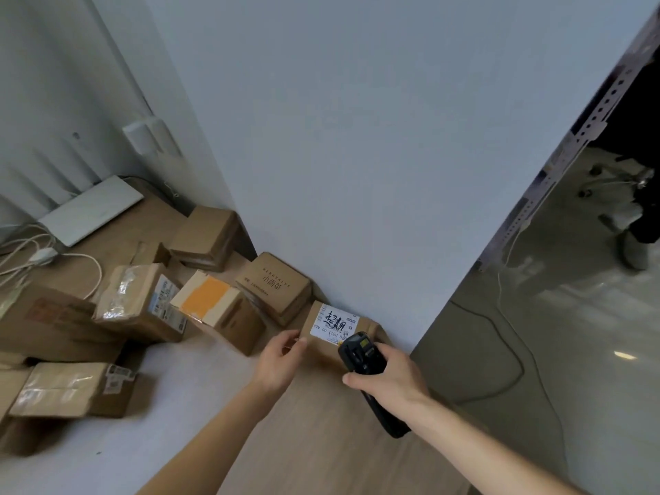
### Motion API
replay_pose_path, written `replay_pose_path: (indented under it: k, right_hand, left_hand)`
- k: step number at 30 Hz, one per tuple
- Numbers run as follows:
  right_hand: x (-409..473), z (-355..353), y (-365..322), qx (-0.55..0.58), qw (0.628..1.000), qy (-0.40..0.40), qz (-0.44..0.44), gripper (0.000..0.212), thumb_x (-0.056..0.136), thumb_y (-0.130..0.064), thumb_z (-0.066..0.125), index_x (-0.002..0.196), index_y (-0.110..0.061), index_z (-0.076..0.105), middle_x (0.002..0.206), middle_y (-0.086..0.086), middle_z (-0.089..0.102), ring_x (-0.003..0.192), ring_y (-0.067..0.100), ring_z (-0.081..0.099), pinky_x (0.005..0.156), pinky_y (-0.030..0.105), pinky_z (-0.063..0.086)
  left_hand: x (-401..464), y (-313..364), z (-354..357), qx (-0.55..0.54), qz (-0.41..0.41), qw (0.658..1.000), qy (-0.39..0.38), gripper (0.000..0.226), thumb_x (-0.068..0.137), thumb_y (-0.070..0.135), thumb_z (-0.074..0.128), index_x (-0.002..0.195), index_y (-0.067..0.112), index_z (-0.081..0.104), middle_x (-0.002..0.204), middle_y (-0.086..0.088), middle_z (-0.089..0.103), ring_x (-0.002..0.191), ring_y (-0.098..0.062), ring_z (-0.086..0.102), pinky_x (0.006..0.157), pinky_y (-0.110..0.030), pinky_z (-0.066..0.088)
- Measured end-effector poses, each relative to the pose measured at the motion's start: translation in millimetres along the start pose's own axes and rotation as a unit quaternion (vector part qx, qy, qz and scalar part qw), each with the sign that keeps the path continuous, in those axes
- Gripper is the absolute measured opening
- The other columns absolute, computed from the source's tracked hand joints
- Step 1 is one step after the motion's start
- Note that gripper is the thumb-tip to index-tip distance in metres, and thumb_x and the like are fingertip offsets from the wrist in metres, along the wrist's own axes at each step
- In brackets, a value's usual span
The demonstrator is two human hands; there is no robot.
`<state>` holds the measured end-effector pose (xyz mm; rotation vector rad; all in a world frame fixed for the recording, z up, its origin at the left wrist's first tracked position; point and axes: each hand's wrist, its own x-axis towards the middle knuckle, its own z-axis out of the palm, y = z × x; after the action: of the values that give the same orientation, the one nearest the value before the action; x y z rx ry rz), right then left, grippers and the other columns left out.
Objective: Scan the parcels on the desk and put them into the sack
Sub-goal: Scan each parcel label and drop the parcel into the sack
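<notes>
A small brown parcel (321, 346) with a white shipping label (334, 325) lies on the wooden desk (314, 434) against the white partition. My left hand (280, 362) grips its left edge. My right hand (391, 382) holds a black handheld scanner (362, 359), its head just over the parcel's right side near the label. Several more cardboard parcels lie to the left, among them one with an orange patch (214, 309) and one with printed lettering (275, 287). No sack is in view.
A white partition wall (357, 155) rises right behind the parcels. A white flat device (93, 209) and white cables (43, 259) sit at the desk's far left. Right of the desk is a grey floor (589, 351) with cables and a perforated metal post (557, 166).
</notes>
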<state>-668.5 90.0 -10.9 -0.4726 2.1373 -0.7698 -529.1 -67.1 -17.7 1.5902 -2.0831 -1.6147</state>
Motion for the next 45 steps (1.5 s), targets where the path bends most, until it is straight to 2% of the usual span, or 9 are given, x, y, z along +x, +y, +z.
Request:
replay_pose_path:
  k: [2,6,9,16,22,29,36,39,45]
  right_hand:
    - [-5,0,3,0.003,1.0,0.003,-0.002,0.051,0.051,-0.056,0.086,0.099,-0.042,0.073,0.09,-0.021,0.075,0.087,0.004,0.071,0.085,0.033,0.059]
    - [-26,-1,5,0.004,1.0,0.005,-0.022,0.055,0.053,-0.055,0.088,0.104,-0.048,0.07,0.093,-0.023,0.075,0.088,0.005,0.071,0.086,0.033,0.059]
    - [-52,-3,-1,0.003,0.998,0.013,-0.054,0.046,0.063,-0.043,0.093,0.103,-0.048,0.069,0.091,-0.024,0.074,0.088,0.002,0.07,0.08,0.025,0.056]
    - [-149,4,-28,-0.001,0.992,0.006,-0.129,0.037,0.07,-0.03,0.093,0.098,-0.035,0.07,0.094,-0.017,0.072,0.085,-0.003,0.064,0.065,0.012,0.048]
    - [-263,24,-57,-0.007,0.978,0.002,-0.207,0.046,0.067,-0.043,0.093,0.106,-0.041,0.069,0.098,-0.016,0.073,0.092,0.006,0.067,0.077,0.027,0.054]
    - [-385,28,-103,-0.058,0.946,-0.021,-0.318,0.072,0.059,-0.046,0.094,0.124,-0.044,0.063,0.108,-0.017,0.071,0.102,0.006,0.066,0.09,0.033,0.057]
    - [-472,30,-159,-0.11,0.909,-0.028,-0.4,0.078,0.057,-0.045,0.095,0.129,-0.041,0.063,0.101,-0.026,0.065,0.101,0.004,0.063,0.085,0.021,0.052]
    - [-496,29,-178,-0.15,0.892,-0.022,-0.426,0.08,0.055,-0.052,0.091,0.13,-0.044,0.064,0.104,-0.023,0.068,0.099,0.002,0.063,0.074,0.013,0.045]
    - [-526,19,-204,-0.231,0.864,0.012,-0.447,0.084,0.043,-0.069,0.074,0.125,-0.055,0.062,0.106,-0.018,0.072,0.102,0.013,0.066,0.084,0.031,0.056]
  left_hand:
    - [-12,-2,0,-0.038,-0.01,0.999,0.007,0.026,0.1,0.033,0.057,0.106,0.009,0.063,0.105,-0.006,0.066,0.085,-0.01,0.057,0.07,-0.02,0.044]
    - [-41,-12,-1,-0.143,-0.019,0.989,0.019,0.029,0.097,0.029,0.063,0.093,0.002,0.054,0.091,-0.009,0.064,0.082,-0.018,0.057,0.077,-0.033,0.05]
    - [-68,-18,-12,-0.192,0.003,0.981,0.025,0.012,0.097,0.021,0.065,0.102,0.011,0.06,0.106,-0.005,0.068,0.088,-0.016,0.063,0.081,-0.033,0.053]
    - [-168,-32,-62,-0.236,0.056,0.97,0.005,0.033,0.096,0.028,0.067,0.127,0.037,0.063,0.119,0.003,0.069,0.113,-0.014,0.061,0.093,-0.032,0.052]
    - [-296,-40,-124,-0.297,0.095,0.95,0.029,0.042,0.086,0.036,0.075,0.124,0.041,0.058,0.108,0.01,0.075,0.114,-0.016,0.062,0.101,-0.043,0.047]
    - [-435,-50,-209,-0.211,0.191,0.956,0.071,0.095,0.071,0.025,0.091,0.143,0.052,0.036,0.122,-0.005,0.066,0.108,-0.015,0.068,0.079,-0.02,0.055]
    - [-524,-46,-265,-0.172,0.266,0.935,0.159,0.091,0.064,0.004,0.092,0.139,0.038,0.052,0.125,-0.007,0.061,0.103,-0.017,0.07,0.078,-0.031,0.06]
    - [-547,-44,-281,-0.157,0.277,0.923,0.216,0.088,0.055,0.015,0.096,0.129,0.045,0.059,0.125,-0.004,0.062,0.102,-0.019,0.07,0.083,-0.037,0.061]
    - [-587,-28,-297,-0.14,0.263,0.904,0.305,0.099,0.044,0.051,0.094,0.134,0.044,0.052,0.118,0.007,0.063,0.098,-0.006,0.068,0.086,-0.029,0.059]
